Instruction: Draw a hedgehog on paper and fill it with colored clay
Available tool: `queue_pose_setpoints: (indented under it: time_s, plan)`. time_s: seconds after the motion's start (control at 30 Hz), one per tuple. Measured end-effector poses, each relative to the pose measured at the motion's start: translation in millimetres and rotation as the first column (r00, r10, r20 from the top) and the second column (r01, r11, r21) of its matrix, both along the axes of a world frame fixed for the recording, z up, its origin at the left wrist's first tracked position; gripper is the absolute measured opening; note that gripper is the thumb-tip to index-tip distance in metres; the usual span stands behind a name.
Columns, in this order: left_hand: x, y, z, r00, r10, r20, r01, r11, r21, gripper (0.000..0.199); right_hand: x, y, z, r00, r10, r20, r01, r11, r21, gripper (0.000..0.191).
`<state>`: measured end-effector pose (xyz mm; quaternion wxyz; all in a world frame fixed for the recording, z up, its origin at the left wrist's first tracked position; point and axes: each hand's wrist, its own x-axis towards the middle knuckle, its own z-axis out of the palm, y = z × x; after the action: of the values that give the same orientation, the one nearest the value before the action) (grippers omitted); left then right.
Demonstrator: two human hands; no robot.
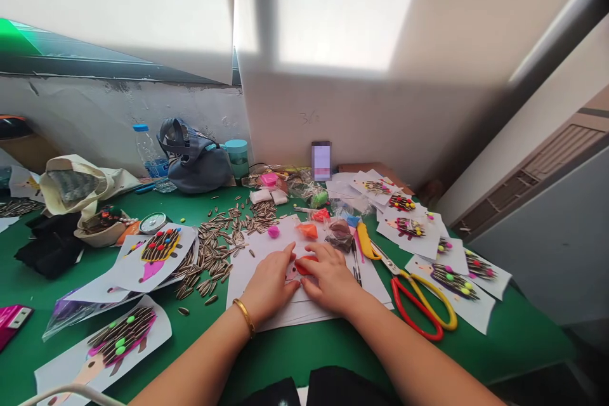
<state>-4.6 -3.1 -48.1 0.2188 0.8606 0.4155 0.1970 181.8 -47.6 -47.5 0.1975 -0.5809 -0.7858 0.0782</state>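
The right hand (330, 276) lies open and nearly flat, its fingers (318, 252) spread over a lump of red clay (304, 264). The left hand (271, 285), with a gold bangle (244, 317) on its wrist, lies open on the same paper, just beside the clay, and holds nothing. The clay sits on a stack of white paper (259, 266) on the green counter (295, 355).

Just above the hands lie a pink clay ball (273, 231) and a piece of orange clay (308, 231). Sunflower seeds (214, 254) are scattered to the left of the paper. Red-and-yellow-handled scissors (419, 304) lie to the right, among finished hedgehog pictures (451, 282) made of seeds and clay balls. More pictures (162, 254) lie on the left. A water bottle (150, 152) and a grey bag (193, 158) stand against the wall.
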Motion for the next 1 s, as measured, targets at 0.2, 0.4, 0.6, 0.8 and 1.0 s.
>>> queue_pose_setpoints:
  time_s: [0.2,0.4,0.6,0.8,1.0]
  plan:
    - [-0.1,0.4,-1.4,1.0,0.002,0.001,-0.002,1.0,0.016,0.073,-1.8,1.1,-2.3,1.0,0.011,0.0,-0.011,1.0,0.001,0.033]
    - [-0.4,0.6,-0.1,1.0,0.01,-0.003,-0.01,1.0,-0.011,0.076,2.2,2.5,1.5,0.998,-0.055,-0.042,0.056,0.998,0.027,0.032]
    - [-0.5,0.2,0.1,1.0,0.013,0.002,-0.013,1.0,-0.02,0.077,2.6,5.1,-1.9,0.999,-0.047,-0.004,0.047,0.999,-0.013,0.033]
    - [-0.5,0.4,-0.7,1.0,0.012,-0.006,-0.012,1.0,-0.026,0.077,3.4,2.6,2.1,0.999,-0.036,-0.021,0.037,0.999,0.023,0.03]
    - [0.0,0.6,-0.4,1.0,0.004,-0.025,-0.004,1.0,-0.027,0.074,3.9,-1.0,3.6,1.0,0.023,-0.014,-0.023,1.0,0.02,0.029]
